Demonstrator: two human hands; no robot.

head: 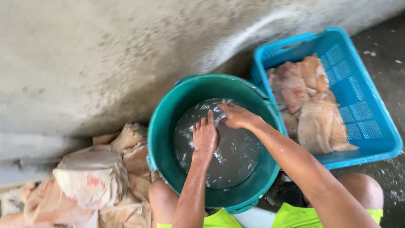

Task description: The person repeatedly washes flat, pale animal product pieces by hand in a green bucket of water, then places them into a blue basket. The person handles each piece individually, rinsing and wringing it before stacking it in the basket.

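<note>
Both hands down in a green tub [162, 139] of water at frame centre. Left hand [205, 136] flat, palm down, fingers together and pointing to 12 o'clock, wrist just at the water line. Right hand [237, 115] coming in from 4 o'clock, fingers curled over something pale and glinting at the surface, near 12 o'clock of the tub. Cannot tell whether that is a piece of fish or only the ripple; cannot tell either whether the left presses on anything under the water. Water [228, 164] grey and cloudy, broken by reflections, so nothing below the surface readable.

Blue basket [371, 147] touching the tub at 2 o'clock, holding flat pinkish-tan fish pieces [314, 114] stacked loosely. A larger pile [90, 177] of the same, paler and more folded, lying on the floor at 8 o'clock, close against the tub wall. Bare knees and yellow-green shorts [295, 217] at 6 o'clock. Grey concrete wall [84, 55] across the top.

Judged by looks: wet, limp, slick pieces, draping rather than holding shape, light singly, likely to tear at thin edges. Best taken with a broad grip, fingers spread under the thick middle and thumb on top, not pinched at a corner.
</note>
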